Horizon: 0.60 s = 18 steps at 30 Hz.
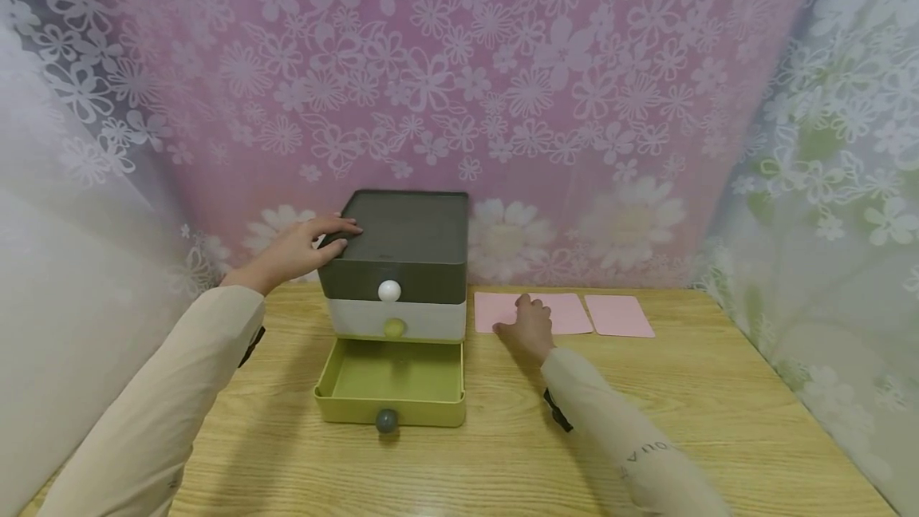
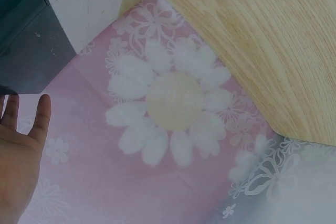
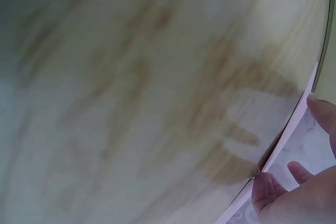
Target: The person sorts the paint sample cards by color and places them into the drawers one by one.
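My left hand (image 1: 305, 244) rests on the left rim of a stacked drawer box (image 1: 409, 230), fingers over its dark grey top. In the left wrist view, part of that hand (image 2: 21, 145) shows beside the box's dark corner. The lowest drawer (image 1: 391, 409), yellow-green with a grey knob (image 1: 386, 421), is pulled out, and nothing shows inside it. Bent over a pink card (image 1: 567, 313), my right hand (image 1: 530, 329) touches it with thumb and fingertips spread apart. Its fingertips meet the card's edge in the right wrist view, where a dark gap runs under the edge.
Another pink card (image 1: 621, 316) lies flat to the right on the wooden table (image 1: 517, 453). The two upper drawers, with a white knob (image 1: 389, 291) and a green knob (image 1: 395, 328), are closed. A floral curtain (image 1: 502, 102) hangs behind and along both sides.
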Tool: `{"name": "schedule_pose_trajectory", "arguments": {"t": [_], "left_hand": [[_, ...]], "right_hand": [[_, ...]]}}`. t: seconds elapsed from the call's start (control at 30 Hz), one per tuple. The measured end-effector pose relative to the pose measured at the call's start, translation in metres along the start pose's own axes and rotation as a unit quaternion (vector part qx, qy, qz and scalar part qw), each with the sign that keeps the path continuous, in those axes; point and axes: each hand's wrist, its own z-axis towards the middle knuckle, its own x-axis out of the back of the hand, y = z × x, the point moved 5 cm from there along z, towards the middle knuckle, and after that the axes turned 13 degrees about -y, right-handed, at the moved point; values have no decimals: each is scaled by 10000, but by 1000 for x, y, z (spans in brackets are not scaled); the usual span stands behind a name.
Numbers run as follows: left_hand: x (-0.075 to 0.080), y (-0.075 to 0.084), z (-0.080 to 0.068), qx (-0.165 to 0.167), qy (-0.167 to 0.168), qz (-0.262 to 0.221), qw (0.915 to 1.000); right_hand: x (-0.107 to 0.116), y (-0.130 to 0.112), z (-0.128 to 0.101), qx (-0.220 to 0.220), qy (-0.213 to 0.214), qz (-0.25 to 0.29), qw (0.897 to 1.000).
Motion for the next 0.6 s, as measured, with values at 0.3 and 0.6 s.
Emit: {"name": "schedule_pose_trajectory", "arguments": {"t": [0.3, 0.6], "left_hand": [[-1, -1, 0, 37, -2, 12, 10000], [-1, 0, 0, 34, 2, -31, 10000]], "right_hand": [[-2, -2, 0, -328, -6, 9, 9995], [-4, -1, 4, -551, -2, 324, 9980]]}}
